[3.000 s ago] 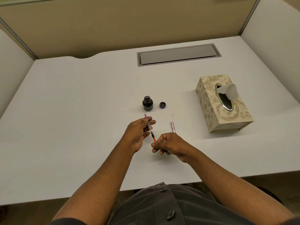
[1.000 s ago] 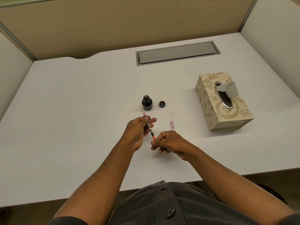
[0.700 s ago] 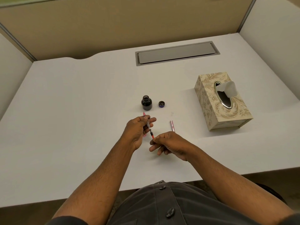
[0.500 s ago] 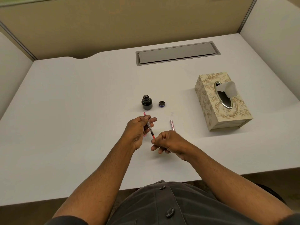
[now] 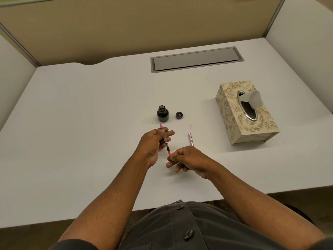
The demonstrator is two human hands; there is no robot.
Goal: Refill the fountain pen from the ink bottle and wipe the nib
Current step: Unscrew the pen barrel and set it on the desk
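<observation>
My left hand [image 5: 153,144] grips the fountain pen [image 5: 166,144], a thin pink section with a clear converter and a red end knob, its nib pointing toward the ink bottle. The thumb and forefinger of my right hand [image 5: 189,160] pinch that red end. The open dark ink bottle [image 5: 162,114] stands just beyond my left hand, and its small cap [image 5: 179,115] lies to its right. A pink pen part [image 5: 191,139] lies on the desk beyond my right hand.
A patterned tissue box [image 5: 232,120] with a tissue sticking up sits to the right on the white desk [image 5: 81,132]. A grey cable-tray lid [image 5: 196,58] is set into the desk's far side. Partition walls enclose the desk.
Both hands have stayed in place with the pen between them. My right fingers shift slightly on the red end of the pen.
</observation>
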